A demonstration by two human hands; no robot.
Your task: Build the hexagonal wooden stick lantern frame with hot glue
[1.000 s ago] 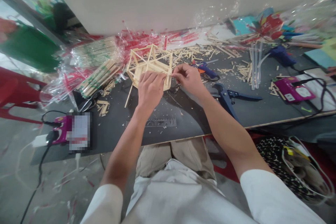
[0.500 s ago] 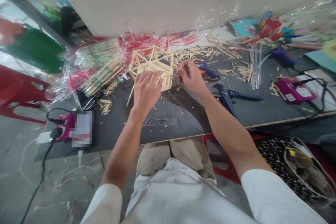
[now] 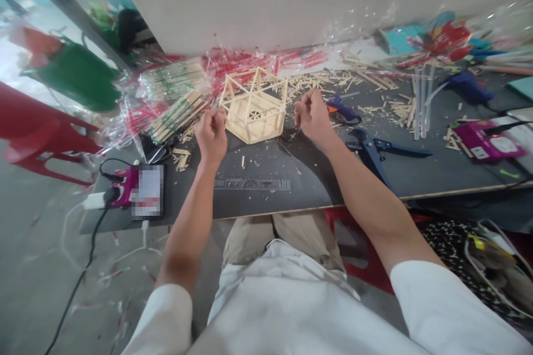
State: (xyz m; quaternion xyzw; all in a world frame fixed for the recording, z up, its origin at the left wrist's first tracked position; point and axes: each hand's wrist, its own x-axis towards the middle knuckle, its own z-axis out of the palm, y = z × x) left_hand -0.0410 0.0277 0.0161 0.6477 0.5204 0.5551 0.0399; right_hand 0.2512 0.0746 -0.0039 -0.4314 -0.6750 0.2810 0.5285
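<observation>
A hexagonal frame of pale wooden sticks (image 3: 250, 137) stands on the dark tabletop, with a flat stick floor and upright posts. My left hand (image 3: 211, 136) is at its left corner, fingers curled together; whether they touch the frame I cannot tell. Right of the frame and apart from it, my right hand (image 3: 312, 117) is closed in a pinch. What either hand holds, if anything, is too small or hidden to make out. A clear ruler (image 3: 252, 183) lies in front of the frame, with a short loose stick (image 3: 243, 161) between them.
Blue cutters (image 3: 370, 155) and a blue glue gun (image 3: 345, 109) lie to the right, near clear glue sticks (image 3: 421, 102). Bundled sticks (image 3: 179, 116) sit at left. Purple power sockets (image 3: 485, 140) and a phone (image 3: 148, 191) with cables lie toward the sides. Stick offcuts cover the back.
My left hand has moved off the frame's front to its left corner, uncovering the frame. My right hand stays pinched at the right. The view has swung slightly left.
</observation>
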